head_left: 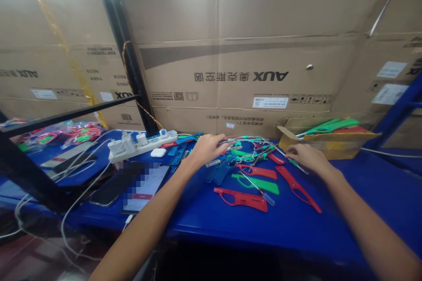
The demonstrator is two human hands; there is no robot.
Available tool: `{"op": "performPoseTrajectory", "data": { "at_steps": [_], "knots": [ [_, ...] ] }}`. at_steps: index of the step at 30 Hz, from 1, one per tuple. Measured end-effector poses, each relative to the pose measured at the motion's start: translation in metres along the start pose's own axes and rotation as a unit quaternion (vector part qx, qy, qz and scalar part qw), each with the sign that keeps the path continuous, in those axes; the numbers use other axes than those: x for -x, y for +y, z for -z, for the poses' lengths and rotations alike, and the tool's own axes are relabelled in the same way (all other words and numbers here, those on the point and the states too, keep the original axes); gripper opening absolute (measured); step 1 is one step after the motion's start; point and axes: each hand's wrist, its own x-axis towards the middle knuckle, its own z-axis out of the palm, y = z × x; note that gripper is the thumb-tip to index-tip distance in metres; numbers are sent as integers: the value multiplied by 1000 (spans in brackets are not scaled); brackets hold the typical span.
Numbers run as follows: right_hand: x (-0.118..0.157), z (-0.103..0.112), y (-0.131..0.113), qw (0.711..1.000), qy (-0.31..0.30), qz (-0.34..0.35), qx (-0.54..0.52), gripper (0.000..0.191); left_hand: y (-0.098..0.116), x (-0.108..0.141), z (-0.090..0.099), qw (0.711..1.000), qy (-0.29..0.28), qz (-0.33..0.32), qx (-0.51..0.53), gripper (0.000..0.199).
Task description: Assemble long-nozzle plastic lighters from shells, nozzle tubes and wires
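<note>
My left hand [209,147] reaches over the left end of a loose pile of lighter parts, fingers stretched out and slightly apart; I make out nothing held in it. My right hand [306,156] has its fingertips closed on a thin metal lighter tube [301,168] with a green piece. Between the hands lie green-ended igniter parts with wires [250,156] and blue casing halves [219,171]. Closer to me are red casing halves [245,199], another red casing half [298,189], a green casing half [255,183] and a screwdriver [267,197] with a clear handle.
An open cardboard box [343,147] with green and red lighters stands at the back right. On the left are a white power strip [141,145], a white earphone case [158,153], phones [115,184] and cables. Large cardboard sheets [231,17] line the back.
</note>
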Motion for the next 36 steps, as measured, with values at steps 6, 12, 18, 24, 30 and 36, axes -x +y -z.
{"op": "performPoseTrajectory", "data": {
  "at_steps": [6,12,18,24,30,36],
  "knots": [
    [-4,-10,3,993,-98,-47,54,25,-1,0,-1,1000,-7,-3,-17,40],
    [-2,-6,6,997,-71,-15,36,18,-2,-1,-1,1000,0,-10,-17,39],
    [-4,-15,-27,983,21,176,-49,30,-4,0,-3,1000,12,-24,-13,40],
    [-9,-40,-55,963,38,256,-77,36,-5,-1,-4,999,23,-36,-10,39],
    [-8,-30,-42,959,29,267,-87,19,-5,-1,-4,999,28,-42,-5,39],
    [-7,-17,-30,958,1,268,-105,20,-6,-1,-4,999,29,-41,-1,37]
  ]
}}
